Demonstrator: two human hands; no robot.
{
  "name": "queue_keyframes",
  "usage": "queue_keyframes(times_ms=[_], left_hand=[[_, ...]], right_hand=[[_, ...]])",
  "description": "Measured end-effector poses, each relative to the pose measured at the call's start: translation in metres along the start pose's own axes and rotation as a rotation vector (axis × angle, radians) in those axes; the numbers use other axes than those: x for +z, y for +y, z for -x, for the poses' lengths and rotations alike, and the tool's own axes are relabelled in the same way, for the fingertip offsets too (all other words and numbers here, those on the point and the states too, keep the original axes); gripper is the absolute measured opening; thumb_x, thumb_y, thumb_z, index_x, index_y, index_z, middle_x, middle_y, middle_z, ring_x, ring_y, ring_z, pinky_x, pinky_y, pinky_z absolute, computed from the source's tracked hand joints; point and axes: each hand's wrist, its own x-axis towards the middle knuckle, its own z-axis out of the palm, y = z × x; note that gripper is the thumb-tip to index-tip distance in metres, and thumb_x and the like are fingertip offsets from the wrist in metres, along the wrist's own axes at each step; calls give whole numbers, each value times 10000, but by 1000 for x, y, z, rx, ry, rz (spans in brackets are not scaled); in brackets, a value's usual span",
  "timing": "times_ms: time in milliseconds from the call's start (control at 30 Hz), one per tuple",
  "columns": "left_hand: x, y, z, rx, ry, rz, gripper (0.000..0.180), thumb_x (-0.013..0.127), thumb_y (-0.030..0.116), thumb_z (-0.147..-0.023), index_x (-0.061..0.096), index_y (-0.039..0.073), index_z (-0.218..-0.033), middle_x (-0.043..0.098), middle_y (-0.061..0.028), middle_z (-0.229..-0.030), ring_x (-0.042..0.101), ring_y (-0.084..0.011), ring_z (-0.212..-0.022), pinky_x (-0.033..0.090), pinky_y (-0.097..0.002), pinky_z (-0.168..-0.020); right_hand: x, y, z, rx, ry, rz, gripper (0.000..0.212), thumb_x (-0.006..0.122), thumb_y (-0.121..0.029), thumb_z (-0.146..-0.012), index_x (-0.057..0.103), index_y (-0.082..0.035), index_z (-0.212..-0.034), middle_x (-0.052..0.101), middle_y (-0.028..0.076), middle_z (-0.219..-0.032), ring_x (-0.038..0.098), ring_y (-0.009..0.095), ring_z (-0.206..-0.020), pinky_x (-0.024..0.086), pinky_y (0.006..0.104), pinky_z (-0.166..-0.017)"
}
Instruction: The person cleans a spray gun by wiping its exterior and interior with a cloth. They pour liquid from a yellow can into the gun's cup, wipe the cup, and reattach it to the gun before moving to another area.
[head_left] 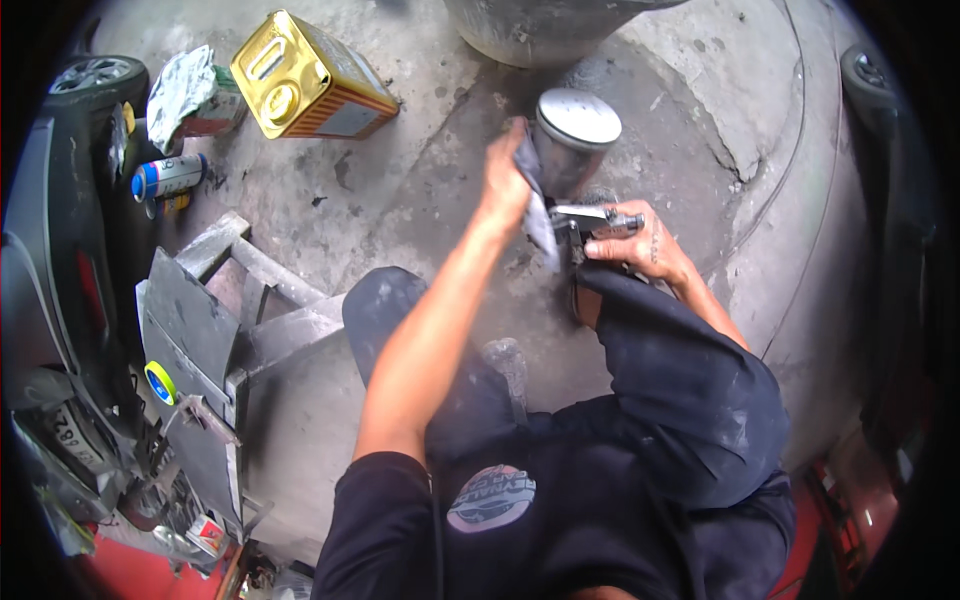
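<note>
A spray gun [583, 217] with a round, pale-lidded metal cup [578, 118] on it is in front of me, above my bent knee. My right hand [650, 243] is closed around the gun's grip. A crumpled grey cloth [537, 205] hangs from my left hand [507, 178], which presses it against the left side of the cup. The fingers of that hand are partly hidden behind the cloth and slightly blurred. The cup stands upright, its lid facing up.
A gold square tin [300, 80] stands on the concrete floor at the far left, near a blue-and-white can [170, 177]. A low stand [285, 335] is left of my knee, with a roll of tape [160, 383] on it. A dark bucket [530, 30] is ahead.
</note>
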Motion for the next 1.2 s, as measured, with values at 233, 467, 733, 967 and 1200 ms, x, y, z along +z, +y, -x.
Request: queue_keyframes(times_ms=[233,467,733,967,1200], left_hand=[[-15,27,15,44,208,46,399,471,376,-1087,593,-3,-1107,656,-144,-1034,629,-241,-964,485,-391,-818],[12,20,25,264,224,-447,506,468,406,-1085,590,-3,-814,512,-74,-643,451,-212,-626,417,-407,-621],[17,36,39,508,234,-567,326,545,250,-1044,562,-25,-1217,599,-173,-1139,572,-278,-1051,459,-398,-913],[67,1,95,732,-88,-918,607,557,27,-862,445,-80,-1449,335,-322,-1569,314,-495,-1469,287,-574,-1184],[42,17,76,856,-156,-936,617,555,16,-847,471,-49,-1455,440,-255,-1527,388,-438,-1442,331,-545,-1167]], right_hand=[[-19,-36,-15,-169,82,-381,439,683,-440,-943,673,-7,-1017,590,28,-692,549,96,-609,460,266,-554],[-1,-45,-16,-130,-6,-452,726,465,-661,-999,675,29,-1083,582,39,-689,530,102,-550,450,238,-539],[3,-25,-34,-139,40,-668,833,347,-773,-973,662,-4,-1027,617,56,-755,574,116,-622,468,259,-561],[2,-38,-40,-98,202,-581,869,333,-783,-973,678,-15,-1187,681,38,-961,589,101,-813,480,266,-753],[12,-46,-37,-120,-5,-825,892,361,-783,-964,611,6,-1295,658,62,-1160,601,133,-1032,485,283,-906]])
